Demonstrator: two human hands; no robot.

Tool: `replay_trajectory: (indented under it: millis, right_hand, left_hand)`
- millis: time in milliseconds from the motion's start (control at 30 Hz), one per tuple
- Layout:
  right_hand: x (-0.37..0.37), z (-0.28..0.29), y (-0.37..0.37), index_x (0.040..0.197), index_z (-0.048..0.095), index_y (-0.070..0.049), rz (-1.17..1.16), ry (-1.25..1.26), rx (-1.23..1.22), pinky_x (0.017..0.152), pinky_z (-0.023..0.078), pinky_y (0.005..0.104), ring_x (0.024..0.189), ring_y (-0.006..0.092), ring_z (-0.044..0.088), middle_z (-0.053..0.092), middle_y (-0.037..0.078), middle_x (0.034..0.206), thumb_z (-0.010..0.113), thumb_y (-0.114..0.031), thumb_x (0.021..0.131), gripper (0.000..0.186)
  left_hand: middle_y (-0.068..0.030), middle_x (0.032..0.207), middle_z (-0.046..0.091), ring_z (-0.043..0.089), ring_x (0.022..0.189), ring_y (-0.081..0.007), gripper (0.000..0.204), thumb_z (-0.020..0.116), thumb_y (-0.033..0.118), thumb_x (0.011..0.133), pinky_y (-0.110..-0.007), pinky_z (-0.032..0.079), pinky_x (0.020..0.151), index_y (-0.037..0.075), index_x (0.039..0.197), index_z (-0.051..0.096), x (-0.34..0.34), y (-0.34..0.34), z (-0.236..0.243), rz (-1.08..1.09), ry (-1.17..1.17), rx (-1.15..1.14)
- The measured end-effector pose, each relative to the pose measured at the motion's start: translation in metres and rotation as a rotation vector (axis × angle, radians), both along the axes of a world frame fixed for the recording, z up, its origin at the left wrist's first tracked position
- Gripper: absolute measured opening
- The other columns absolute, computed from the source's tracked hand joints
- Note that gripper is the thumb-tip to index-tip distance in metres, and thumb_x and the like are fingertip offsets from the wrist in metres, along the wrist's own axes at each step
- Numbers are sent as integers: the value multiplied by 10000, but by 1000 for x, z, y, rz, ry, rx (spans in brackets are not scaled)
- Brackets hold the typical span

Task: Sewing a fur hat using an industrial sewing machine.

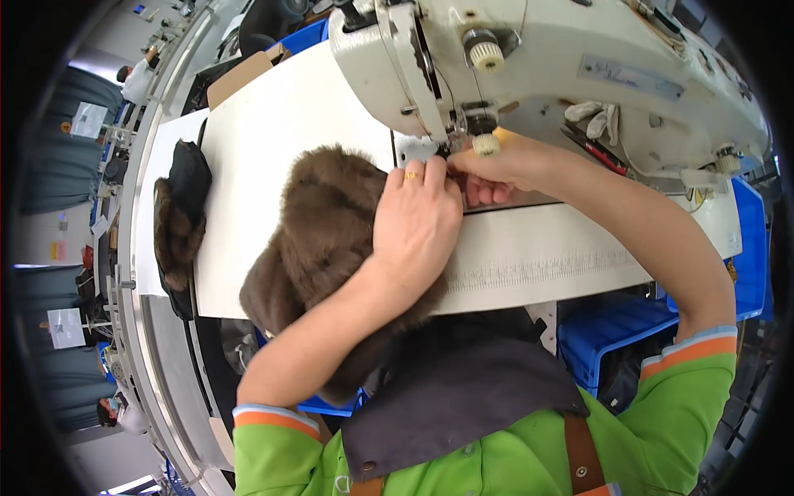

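Note:
A brown fur hat [324,217] with hanging flaps lies on the white sewing table [269,120], partly draped over its front edge. My left hand [420,217] is closed on the hat's right edge, its fingertips bunched just in front of the sewing machine's needle area [443,149]. Right beside it, my right hand [499,169] reaches in under the machine head with curled fingers. Thumb and forefinger come together near the presser foot; what they pinch is hidden. The white sewing machine [571,58] stands over both hands.
A dark fabric piece with brown fur trim [180,223] lies at the table's left end. Under the machine arm are red-handled snips [597,150] and white gloves [597,118]. Blue bins [616,335] stand below the table at right. Two people are visible at far left.

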State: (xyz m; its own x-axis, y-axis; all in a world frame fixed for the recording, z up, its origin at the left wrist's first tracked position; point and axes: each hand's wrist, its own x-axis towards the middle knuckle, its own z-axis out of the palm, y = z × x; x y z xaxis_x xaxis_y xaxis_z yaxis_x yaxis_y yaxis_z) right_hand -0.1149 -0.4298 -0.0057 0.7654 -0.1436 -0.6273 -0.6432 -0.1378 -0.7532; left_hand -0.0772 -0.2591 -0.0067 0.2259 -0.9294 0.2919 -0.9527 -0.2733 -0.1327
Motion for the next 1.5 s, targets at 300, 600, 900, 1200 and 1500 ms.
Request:
replay_trajectory:
  millis: [300,600,900,1200,1500]
  right_hand:
    - [-4,15,-14,818,654,-5,185,75,-46,424,509,264,491,157,639,686,133,668,573,-302,965,341]
    - [-6,6,-26,808,678,-61,262,-3,62,468,468,241,525,138,631,684,93,661,618,-487,897,440]
    - [-7,10,-21,812,663,4,275,-35,4,407,492,261,505,153,646,702,144,696,516,-195,913,268]
    - [-6,10,-21,831,676,12,280,-44,19,416,494,256,502,150,649,706,141,699,518,-192,908,270]
    - [-6,14,-22,818,655,8,265,1,4,427,493,256,509,147,649,706,138,698,518,-224,939,296]
  left_hand:
    - [-63,908,578,566,876,-265,158,615,79,768,-404,462,855,37,901,692,1,2,-3,76,71,-43]
    - [-37,923,624,573,824,-257,153,675,52,796,-354,492,743,35,942,714,9,-1,-4,95,225,-115]
    - [-42,910,645,555,830,-266,149,639,49,771,-371,466,747,55,918,659,14,-2,7,-7,178,28]
    - [-52,937,640,570,864,-280,170,645,55,791,-382,471,794,35,959,650,14,0,4,-23,218,32]
    - [-53,912,611,589,824,-263,129,661,57,818,-369,500,731,37,940,700,15,-3,-2,63,240,-85]
